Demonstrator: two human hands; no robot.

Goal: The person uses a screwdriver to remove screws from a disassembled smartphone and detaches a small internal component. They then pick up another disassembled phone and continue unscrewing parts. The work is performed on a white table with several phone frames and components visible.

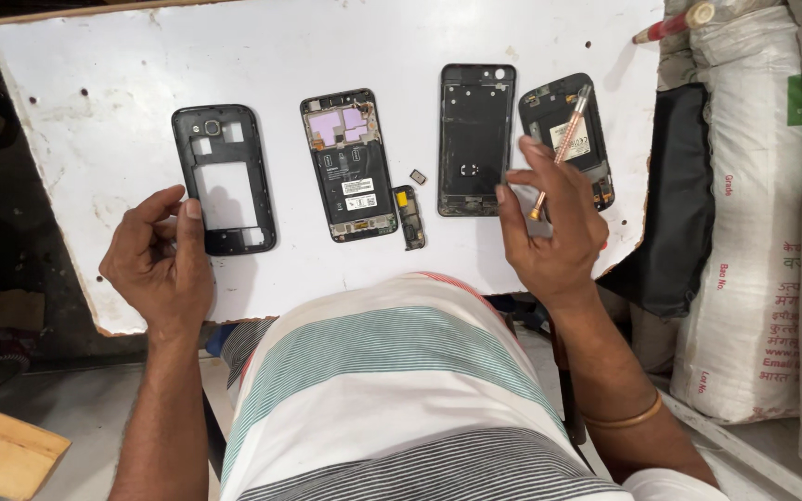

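A: Layout on the board point(95, 111)? L to R pls.
B: Back frame point(224, 179) far L, opened phone point(349, 165) next, small board strip point(409, 217) + tiny chip point(418, 176) just R of it, then mid frame point(474, 139), last phone body point(568, 139) far R.
A: Beyond that?
B: Sacks point(754, 232) off the R edge.

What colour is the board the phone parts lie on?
White, scuffed and chipped at the edges; the board shows clearly in the head view.
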